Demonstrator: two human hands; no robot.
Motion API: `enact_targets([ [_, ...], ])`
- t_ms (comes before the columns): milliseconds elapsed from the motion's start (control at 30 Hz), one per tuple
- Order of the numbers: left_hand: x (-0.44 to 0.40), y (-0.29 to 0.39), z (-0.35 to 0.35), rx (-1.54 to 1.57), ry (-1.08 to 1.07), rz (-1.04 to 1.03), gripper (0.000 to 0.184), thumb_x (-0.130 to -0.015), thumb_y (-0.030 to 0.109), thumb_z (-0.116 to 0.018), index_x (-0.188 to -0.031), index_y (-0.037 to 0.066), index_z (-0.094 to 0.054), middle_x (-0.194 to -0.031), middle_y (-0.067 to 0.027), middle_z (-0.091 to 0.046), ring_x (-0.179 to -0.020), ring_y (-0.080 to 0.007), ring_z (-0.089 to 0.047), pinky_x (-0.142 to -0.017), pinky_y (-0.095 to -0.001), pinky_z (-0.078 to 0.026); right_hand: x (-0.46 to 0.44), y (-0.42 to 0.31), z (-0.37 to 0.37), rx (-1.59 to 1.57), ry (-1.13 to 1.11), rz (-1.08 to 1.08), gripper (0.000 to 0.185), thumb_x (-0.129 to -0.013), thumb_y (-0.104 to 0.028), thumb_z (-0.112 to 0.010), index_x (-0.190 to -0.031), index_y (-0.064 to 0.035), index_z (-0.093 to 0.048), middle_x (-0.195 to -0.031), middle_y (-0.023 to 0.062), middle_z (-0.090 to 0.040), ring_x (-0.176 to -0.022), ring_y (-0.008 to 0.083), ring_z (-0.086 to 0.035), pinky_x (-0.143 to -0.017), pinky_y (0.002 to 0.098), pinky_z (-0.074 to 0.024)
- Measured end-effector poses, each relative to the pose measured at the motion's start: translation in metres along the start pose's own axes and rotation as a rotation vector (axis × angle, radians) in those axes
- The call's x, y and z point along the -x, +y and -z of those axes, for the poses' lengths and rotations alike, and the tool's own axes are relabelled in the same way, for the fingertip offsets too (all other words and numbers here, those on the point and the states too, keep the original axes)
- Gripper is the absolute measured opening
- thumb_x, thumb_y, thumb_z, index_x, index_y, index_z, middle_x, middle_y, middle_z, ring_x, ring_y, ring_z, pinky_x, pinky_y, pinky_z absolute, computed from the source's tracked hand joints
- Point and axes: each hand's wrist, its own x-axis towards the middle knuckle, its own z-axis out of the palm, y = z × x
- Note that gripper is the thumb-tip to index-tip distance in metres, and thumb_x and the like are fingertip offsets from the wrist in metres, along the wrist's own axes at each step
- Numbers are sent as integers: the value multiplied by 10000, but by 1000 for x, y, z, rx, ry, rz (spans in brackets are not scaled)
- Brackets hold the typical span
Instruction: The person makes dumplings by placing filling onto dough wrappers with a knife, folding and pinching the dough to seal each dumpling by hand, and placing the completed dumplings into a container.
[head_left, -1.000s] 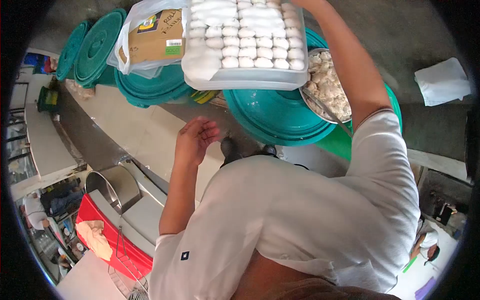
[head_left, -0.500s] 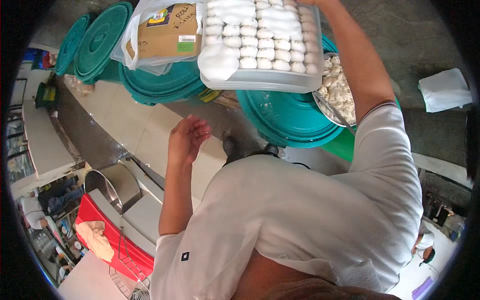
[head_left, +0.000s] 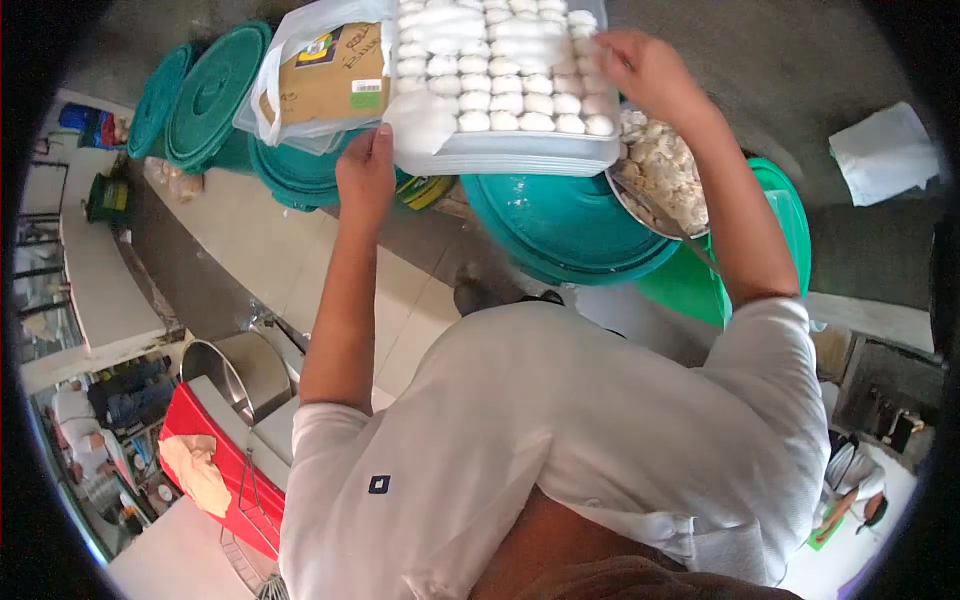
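A clear plastic tray [head_left: 520, 155] holds rows of small white dough balls [head_left: 505, 103]. Whitish patches cover some of the rows. The tray looks like the top of a stack and rests above a teal lid. My left hand [head_left: 366, 180] is at its lower left corner, thumb up against the side, with the other fingers partly hidden. At the right rim my right hand [head_left: 655, 80] has its fingers curled over the edge. To the tray's left lies a brown cardboard box [head_left: 335, 75] in a white plastic bag. A bowl of pale chunky food [head_left: 665, 170] stands below my right forearm.
Several teal lidded bins [head_left: 215, 95] line the counter side. A green bin [head_left: 785, 225] is at the right. A folded white cloth [head_left: 885, 155] lies farther right. Behind me are a steel pot [head_left: 245, 370], a red container [head_left: 235, 480] and a person [head_left: 850, 485] at lower right.
My left hand has risen from open air to the tray's left corner. My right hand has slid from the far right corner down along the right rim. The view has shifted slightly.
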Motion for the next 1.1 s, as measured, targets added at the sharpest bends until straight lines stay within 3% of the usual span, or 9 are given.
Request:
enact_targets([
  [233, -14, 13, -16, -540, 65, -136, 234, -864, 195, -650, -839, -38, -654, -815, -235, -662, -770, -451, -616, -699, -453, -502, 181, 28, 61, 76, -513, -499, 312, -843, -287, -684, -870, 19, -630, -805, 245, -633, -742, 376, -623, -670, 461, -474],
  [367, -7, 38, -22, -668, 199, -538, 194, -862, 161, -647, -843, -32, -654, -764, -212, -646, -703, -391, -624, -664, -440, -496, 248, 25, 49, -9, -580, -566, 354, -864, -322, -648, -936, 24, -630, -898, 277, -652, -859, 450, -625, -752, 488, -494],
  [467, 3, 83, -27, -215, 101, -364, 143, -866, 129, -648, -851, -13, -661, -744, -155, -647, -639, -316, -598, -630, -432, -482, 270, 17, 21, -192, -381, -617, 296, -836, -231, -659, -1019, -3, -612, -897, 270, -659, -864, 445, -639, -751, 497, -505],
  [533, -2, 99, -28, 477, -45, 146, 123, -870, 112, -654, -880, -9, -677, -763, -97, -661, -609, -258, -570, -612, -406, -480, 266, 11, 12, -103, -301, -478, 283, -829, -152, -609, -1080, -23, -590, -898, 252, -673, -870, 436, -654, -758, 508, -516],
  [600, 9, 140, -31, 795, -139, 153, 234, -908, 113, -596, -1083, -37, -640, -1030, -139, -689, -846, -297, -662, -779, -402, -530, 260, 7, 11, -41, -332, -454, 272, -829, -133, -581, -1079, -28, -602, -903, 248, -677, -870, 426, -662, -770, 512, -520],
  [667, 23, 176, -26, 1115, -356, 184, 477, -920, 90, -522, -1358, -65, -414, -1370, -226, -521, -1250, -334, -540, -1080, -498, -414, 256, 4, 16, 22, -371, -429, 269, -828, -114, -552, -1077, -33, -615, -909, 243, -682, -869, 415, -670, -782, 515, -523],
  [867, 68, 173, -52, 1357, -574, 299, 449, -944, 116, -490, -1357, -47, -422, -1431, -212, -464, -1282, -349, -508, -1109, -547, -371, 260, 1, 53, 133, -463, -371, 288, -869, -136, -515, -1110, -72, -657, -881, 221, -693, -846, 395, -680, -740, 512, -537],
  [967, 105, 151, -85, 964, -584, 408, 469, -943, 90, -517, -1385, -40, -428, -1381, -201, -523, -1173, -328, -583, -1012, -467, -466, 262, -3, 69, 117, -392, -393, 307, -901, -139, -504, -1169, -71, -640, -856, 240, -670, -802, 425, -647, -714, 526, -506],
  [1100, 136, 150, -100, 1, -737, 34, 323, -922, 102, -567, -1211, -33, -613, -1103, -204, -683, -977, -285, -673, -877, -376, -513, 257, -8, 65, 117, -282, -387, 309, -887, -106, -503, -1160, -63, -640, -863, 242, -671, -815, 423, -651, -713, 523, -511],
])
